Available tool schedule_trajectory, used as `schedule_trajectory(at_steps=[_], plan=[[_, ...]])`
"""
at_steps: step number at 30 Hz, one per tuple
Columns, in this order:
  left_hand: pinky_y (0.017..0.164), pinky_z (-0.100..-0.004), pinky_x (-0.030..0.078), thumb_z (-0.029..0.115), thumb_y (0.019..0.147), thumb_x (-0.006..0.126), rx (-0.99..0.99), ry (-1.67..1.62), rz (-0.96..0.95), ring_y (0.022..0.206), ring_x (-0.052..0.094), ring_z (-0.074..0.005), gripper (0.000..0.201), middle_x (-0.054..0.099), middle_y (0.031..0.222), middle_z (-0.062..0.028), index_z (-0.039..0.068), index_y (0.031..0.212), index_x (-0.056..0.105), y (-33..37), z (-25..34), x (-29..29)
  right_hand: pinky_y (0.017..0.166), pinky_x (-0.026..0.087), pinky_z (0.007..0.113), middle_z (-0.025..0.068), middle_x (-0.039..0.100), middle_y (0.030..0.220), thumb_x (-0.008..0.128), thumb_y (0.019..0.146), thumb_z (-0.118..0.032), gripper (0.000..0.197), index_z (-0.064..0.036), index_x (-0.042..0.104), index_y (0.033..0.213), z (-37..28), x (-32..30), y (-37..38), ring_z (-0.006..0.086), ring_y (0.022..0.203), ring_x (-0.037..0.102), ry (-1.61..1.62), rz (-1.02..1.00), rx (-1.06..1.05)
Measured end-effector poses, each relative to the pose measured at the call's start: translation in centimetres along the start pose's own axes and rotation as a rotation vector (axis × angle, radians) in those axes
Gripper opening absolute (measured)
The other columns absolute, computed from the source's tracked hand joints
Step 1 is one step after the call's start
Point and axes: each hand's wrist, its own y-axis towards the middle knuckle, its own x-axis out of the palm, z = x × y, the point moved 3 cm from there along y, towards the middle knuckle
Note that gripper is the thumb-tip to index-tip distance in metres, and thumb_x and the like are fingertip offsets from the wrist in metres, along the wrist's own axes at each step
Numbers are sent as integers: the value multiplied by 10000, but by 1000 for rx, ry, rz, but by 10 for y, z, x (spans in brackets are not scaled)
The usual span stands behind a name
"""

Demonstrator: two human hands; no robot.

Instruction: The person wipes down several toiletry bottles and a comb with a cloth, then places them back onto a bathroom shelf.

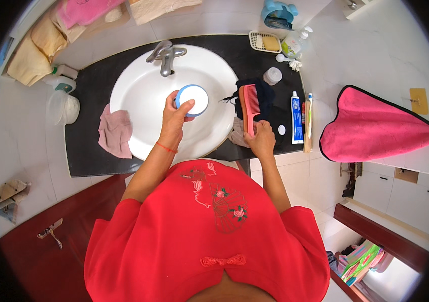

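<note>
Partly hidden left fingers (187, 106) around blue-rimmed disc (196, 96), right fingers (259, 129) around pink comb (250, 109).

Lane open over the white oval ceramic basin (136, 95); right side crowded.
On my feed it runs between the blue-rimmed round white container (198, 95) in the left hand (173, 119) and the pink plastic comb (251, 100) in the right hand (260, 141). Silver metal faucet (166, 58) bars the far edge; dark fabric bundle (268, 95) and blue-and-white toothpaste tube (296, 119) crowd that hand.
</note>
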Motion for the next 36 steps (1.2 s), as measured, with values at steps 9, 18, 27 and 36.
schedule_trajectory(at_steps=[9, 18, 27, 36], plan=[[656, -321, 505, 310, 725, 708, -24, -11, -44, 922, 569, -197, 717, 501, 1109, -106, 38, 1294, 367, 9, -2, -3, 714, 475, 421, 183, 620, 838, 555, 740, -181, 183, -45, 593, 857, 35, 6, 25, 360, 814, 611, 249, -110, 260], [534, -254, 451, 408, 769, 648, -106, -116, -83, 796, 575, -127, 640, 559, 997, -71, 13, 1229, 445, 12, -12, -19, 696, 483, 409, 168, 647, 802, 577, 809, -404, 339, -71, 636, 804, 71, -15, 22, 350, 802, 627, 56, -248, 230], [507, -237, 416, 438, 784, 613, -95, -122, -177, 756, 555, -106, 620, 572, 932, -45, 20, 1220, 471, 14, -14, -8, 734, 479, 371, 139, 666, 851, 650, 774, -390, 370, -51, 639, 923, 98, 11, 121, 277, 848, 641, 35, -5, 408], [475, -230, 417, 451, 776, 618, -183, -13, -119, 693, 565, -117, 674, 579, 938, -70, -2, 1247, 454, 20, -40, -15, 655, 470, 320, 106, 625, 783, 722, 716, -190, 257, -57, 623, 913, 91, 10, 140, 233, 701, 604, 361, 9, 70]])
